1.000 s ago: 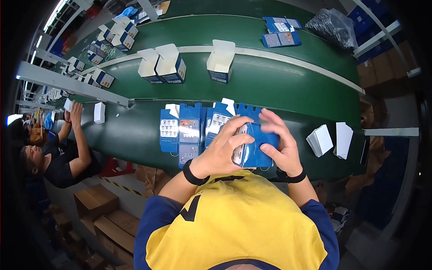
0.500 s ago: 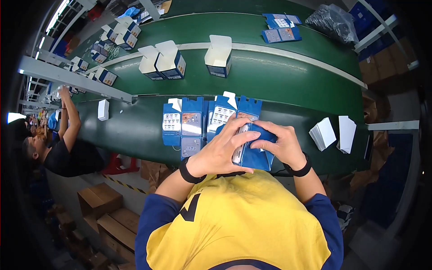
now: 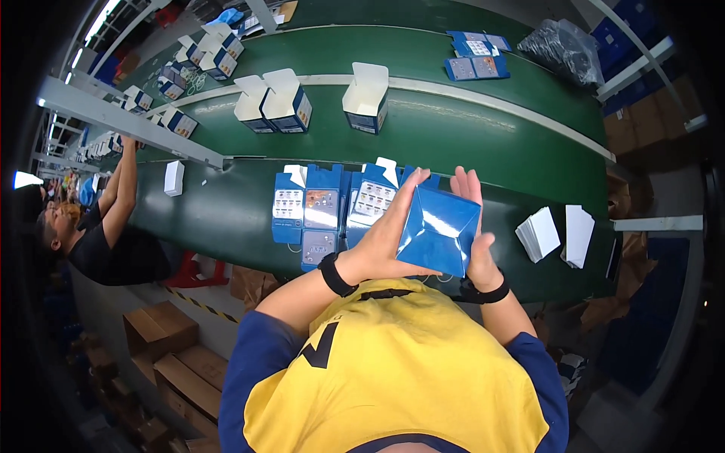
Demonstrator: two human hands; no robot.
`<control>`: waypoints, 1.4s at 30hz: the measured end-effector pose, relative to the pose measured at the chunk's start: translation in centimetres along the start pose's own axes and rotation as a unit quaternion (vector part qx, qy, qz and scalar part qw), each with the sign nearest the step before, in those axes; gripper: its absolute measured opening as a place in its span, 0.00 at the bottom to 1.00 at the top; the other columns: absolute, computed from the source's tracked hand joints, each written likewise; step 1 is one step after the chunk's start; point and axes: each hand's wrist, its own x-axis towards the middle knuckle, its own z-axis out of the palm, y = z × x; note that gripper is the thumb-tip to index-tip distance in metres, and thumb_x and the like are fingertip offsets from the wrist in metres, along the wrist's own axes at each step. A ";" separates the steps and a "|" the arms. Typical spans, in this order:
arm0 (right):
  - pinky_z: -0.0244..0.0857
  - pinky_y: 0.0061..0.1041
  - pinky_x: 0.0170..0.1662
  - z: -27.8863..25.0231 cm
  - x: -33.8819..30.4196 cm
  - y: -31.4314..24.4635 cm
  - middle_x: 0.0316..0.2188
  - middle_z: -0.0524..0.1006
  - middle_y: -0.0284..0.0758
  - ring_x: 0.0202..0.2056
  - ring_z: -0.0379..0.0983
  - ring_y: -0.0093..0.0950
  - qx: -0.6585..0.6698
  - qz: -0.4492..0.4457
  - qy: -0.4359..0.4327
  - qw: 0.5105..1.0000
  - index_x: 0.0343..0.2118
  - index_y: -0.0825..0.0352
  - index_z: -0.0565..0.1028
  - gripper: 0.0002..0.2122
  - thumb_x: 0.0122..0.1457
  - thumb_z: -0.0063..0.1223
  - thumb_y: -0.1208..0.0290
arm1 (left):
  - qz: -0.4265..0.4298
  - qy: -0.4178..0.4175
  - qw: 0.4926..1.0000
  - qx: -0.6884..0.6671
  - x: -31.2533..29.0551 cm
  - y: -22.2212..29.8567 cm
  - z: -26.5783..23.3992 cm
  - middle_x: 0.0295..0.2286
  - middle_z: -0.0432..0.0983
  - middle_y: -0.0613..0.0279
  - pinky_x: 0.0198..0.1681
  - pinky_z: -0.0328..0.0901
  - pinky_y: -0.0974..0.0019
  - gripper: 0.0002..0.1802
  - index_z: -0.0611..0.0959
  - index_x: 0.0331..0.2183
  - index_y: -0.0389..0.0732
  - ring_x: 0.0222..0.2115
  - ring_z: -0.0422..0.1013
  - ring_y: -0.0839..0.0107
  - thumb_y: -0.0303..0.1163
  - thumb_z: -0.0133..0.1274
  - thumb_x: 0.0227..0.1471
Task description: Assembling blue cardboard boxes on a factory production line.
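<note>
- The left hand (image 3: pixel 381 245) has its fingers stretched along the left side of a blue box (image 3: pixel 439 230), thumb along the lower edge, bearing it.
- The right hand (image 3: pixel 479 253) has straight fingers, slightly parted, thumb held away, its palm alongside the box's right side; how firmly it presses cannot be told.
- The blue box is tilted between both hands, just right of the frame's centre, with a glossy creased face showing.
- Behind the left hand, printed blue flat cartons (image 3: pixel 321 208) lie on the dark green surface (image 3: pixel 242 204); box and hands hide some of them.
- Right of the hands, well apart from them, lie two white card stacks (image 3: pixel 538 235); another white stack (image 3: pixel 174 179) stands at the left.
- Above centre, three open boxes (image 3: pixel 366 109) stand with white lids raised, two of them side by side.
- At the upper right are more flat cartons and a clear plastic bag (image 3: pixel 560 49) of dark contents.
- At the upper left, a pale metal bar (image 3: pixel 128 124) slants across the view, partly blocking boxes; a co-worker (image 3: pixel 113 226) reaches up beneath it.
- Cardboard boxes (image 3: pixel 160 331) stand at the lower left.
</note>
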 end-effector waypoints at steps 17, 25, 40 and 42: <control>0.44 0.31 0.60 -9.1 18.4 17.9 0.58 0.51 0.45 0.58 0.49 0.33 -0.262 0.048 -0.043 0.963 0.60 0.70 0.33 0.53 0.38 0.65 0.77 | -0.258 0.361 0.855 0.268 -11.4 -2.3 -5.4 0.40 0.72 0.52 0.39 0.67 0.65 0.28 0.68 0.50 0.42 0.36 0.73 0.61 0.27 0.54 0.45; 0.47 0.34 0.60 -12.6 18.1 25.2 0.60 0.43 0.49 0.59 0.48 0.38 -0.374 0.125 -0.064 0.917 0.59 0.72 0.27 0.54 0.43 0.65 0.71 | -0.687 0.442 0.549 0.176 -40.9 -3.3 12.2 0.29 0.76 0.51 0.36 0.67 0.64 0.19 0.77 0.38 0.38 0.30 0.73 0.60 0.32 0.58 0.40; 0.64 0.18 0.21 -5.5 -23.0 7.3 0.19 0.74 0.32 0.17 0.67 0.17 -0.399 0.297 -0.303 0.813 0.36 0.71 0.75 0.08 0.58 0.46 0.73 | -0.763 0.119 0.522 0.362 -56.5 -17.1 9.3 0.46 0.68 0.57 0.51 0.53 0.45 0.23 0.71 0.46 0.48 0.49 0.62 0.56 0.35 0.51 0.43; 0.67 0.18 0.25 -5.0 -28.4 12.4 0.21 0.75 0.33 0.19 0.69 0.18 -0.375 0.445 -0.310 0.752 0.38 0.70 0.75 0.09 0.57 0.48 0.73 | -0.677 0.026 0.550 0.488 -58.6 -24.5 8.4 0.50 0.65 0.61 0.56 0.44 0.39 0.27 0.68 0.50 0.52 0.54 0.56 0.57 0.35 0.50 0.44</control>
